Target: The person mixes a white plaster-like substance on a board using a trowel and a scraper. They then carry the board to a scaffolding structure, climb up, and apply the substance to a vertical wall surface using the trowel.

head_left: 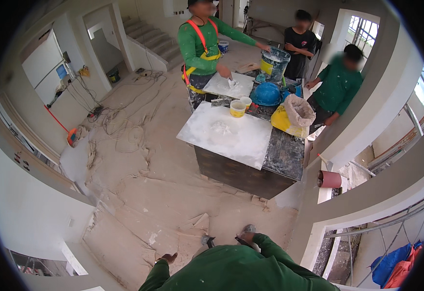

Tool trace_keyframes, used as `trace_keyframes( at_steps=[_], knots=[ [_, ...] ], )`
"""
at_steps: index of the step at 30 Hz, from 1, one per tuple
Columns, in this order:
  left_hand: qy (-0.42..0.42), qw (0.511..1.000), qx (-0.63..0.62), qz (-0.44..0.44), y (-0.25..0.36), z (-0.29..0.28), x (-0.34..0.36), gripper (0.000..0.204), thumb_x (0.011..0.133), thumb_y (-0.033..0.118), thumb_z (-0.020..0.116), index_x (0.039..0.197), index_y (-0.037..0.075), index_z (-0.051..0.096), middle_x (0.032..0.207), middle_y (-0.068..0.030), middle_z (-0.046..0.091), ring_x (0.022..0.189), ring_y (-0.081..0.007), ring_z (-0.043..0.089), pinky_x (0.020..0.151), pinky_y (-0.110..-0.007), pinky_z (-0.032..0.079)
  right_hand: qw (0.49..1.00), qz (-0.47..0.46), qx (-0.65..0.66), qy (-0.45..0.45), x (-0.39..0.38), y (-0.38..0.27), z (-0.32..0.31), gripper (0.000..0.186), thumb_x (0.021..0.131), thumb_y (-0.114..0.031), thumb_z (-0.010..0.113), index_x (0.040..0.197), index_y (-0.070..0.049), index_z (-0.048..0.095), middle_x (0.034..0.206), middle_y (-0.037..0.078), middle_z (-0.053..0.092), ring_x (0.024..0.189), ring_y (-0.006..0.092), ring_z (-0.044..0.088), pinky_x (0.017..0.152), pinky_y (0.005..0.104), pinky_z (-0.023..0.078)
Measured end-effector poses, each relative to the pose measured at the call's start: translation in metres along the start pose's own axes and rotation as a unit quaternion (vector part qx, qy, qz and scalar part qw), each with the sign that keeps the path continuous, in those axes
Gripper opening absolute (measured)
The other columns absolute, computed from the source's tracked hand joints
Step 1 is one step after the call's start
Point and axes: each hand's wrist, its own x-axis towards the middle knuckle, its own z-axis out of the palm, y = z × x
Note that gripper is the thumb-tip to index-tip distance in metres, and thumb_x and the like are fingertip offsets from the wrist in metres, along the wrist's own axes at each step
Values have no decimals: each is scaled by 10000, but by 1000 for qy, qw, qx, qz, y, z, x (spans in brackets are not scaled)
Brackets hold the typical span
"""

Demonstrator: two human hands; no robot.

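My left hand (169, 258) hangs low at my left side, fingers apart, holding nothing that I can see. My right hand (247, 237) is down by my right leg, close above my shoe (249, 228); its fingers are too small and dark to make out. Ahead of me, out of reach of both hands, stands a dark worktable (243, 172). On it lies a large white board (221, 149) with a heap of white powder (220, 128). Behind the board are a small yellow-and-white tub (237, 109) and a white cup (246, 101).
A person in a harness (200, 53) works a smaller board (228, 86) and touches a bucket (275, 64). Two other people (301, 43) stand behind the table, near a blue helmet (266, 94) and an open sack (294, 114). Cables (120, 116) and wrinkled sheeting (197, 223) cover the floor.
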Motion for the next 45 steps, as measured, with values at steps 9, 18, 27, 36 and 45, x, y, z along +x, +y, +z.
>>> trace_keyframes(
  at_steps=[9, 18, 27, 36, 45],
  knots=[
    [161, 944, -231, 172, 9, -9, 12, 455, 1036, 427, 364, 1144, 83, 641, 1122, -217, 668, 1061, -398, 622, 950, -449, 487, 998, 23, 33, -48, 67, -156, -107, 752, 947, -693, 362, 1431, -130, 476, 1520, 211, 373, 1373, 371, 389, 1125, 446, 319],
    [99, 966, -220, 95, 8, 36, 13, 559, 962, 490, 517, 1268, 28, 592, 1181, -195, 658, 1078, -328, 641, 880, -426, 528, 997, 0, 35, -74, 109, -167, -176, 770, 931, -710, 371, 1420, -128, 492, 1500, 213, 401, 1350, 372, 418, 1111, 446, 338],
    [77, 961, -264, -14, 101, -104, -6, 579, 943, 486, 572, 1291, 24, 590, 1202, -177, 659, 1049, -271, 661, 823, -388, 557, 996, 42, 65, -46, 103, -57, -274, 788, 916, -727, 380, 1409, -127, 509, 1480, 216, 428, 1327, 373, 446, 1097, 447, 358],
    [226, 914, -285, 181, 227, -230, 45, 541, 963, 420, 559, 1257, -32, 596, 1251, -199, 631, 1052, -270, 668, 835, -372, 578, 994, 1, 87, -60, 106, -23, -320, 806, 900, -744, 389, 1399, -125, 525, 1459, 218, 456, 1305, 374, 475, 1083, 448, 377],
    [74, 978, -176, 86, 288, -284, 16, 662, 950, 575, 510, 1288, 11, 589, 1308, -203, 604, 1220, -330, 574, 1024, -409, 450, 994, -19, 84, -62, 99, 14, -321, 824, 885, -761, 398, 1388, -124, 541, 1439, 220, 484, 1282, 375, 504, 1069, 448, 397]
  ],
)
